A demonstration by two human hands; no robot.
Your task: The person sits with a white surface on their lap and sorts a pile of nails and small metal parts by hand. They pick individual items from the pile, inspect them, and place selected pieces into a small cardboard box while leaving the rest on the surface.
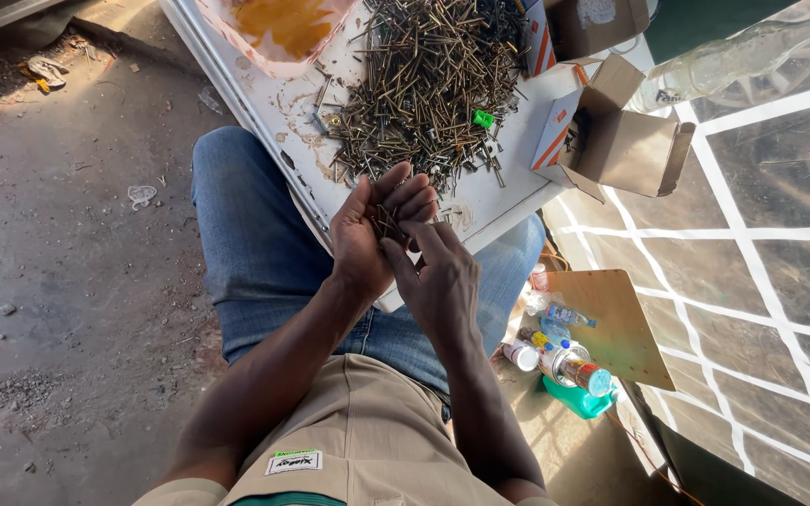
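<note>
The bare dirt floor (67,281) occupies the left of the view, with scraps of litter scattered on it. A white tabletop (503,201), stained and rusted along its near edge, rests across the seated person's knees, which are covered by blue jeans (255,244). To the right stands a tiled surface with white joints (761,281), and a clear glass bottle (733,58) lies on it near the top edge. A large heap of dark screws (428,84) covers the middle of the tabletop, with one small green plastic piece (484,119) lying on its right side. An open cardboard box (625,141) sits at the right end of the tabletop, just beside the heap, its flaps raised. A pale tray holding an orange-brown stain (283,28) sits at the far left of the tabletop. Below the tabletop's right end, a tan board (616,323) lies beside several small bottles and cans (564,361). The left hand (372,230) is cupped, fingers curled around a small bundle of screws (388,223) held just above the tabletop's near edge. The right hand (438,276) lies against the left, its fingertips pinched together on that same bundle.
</note>
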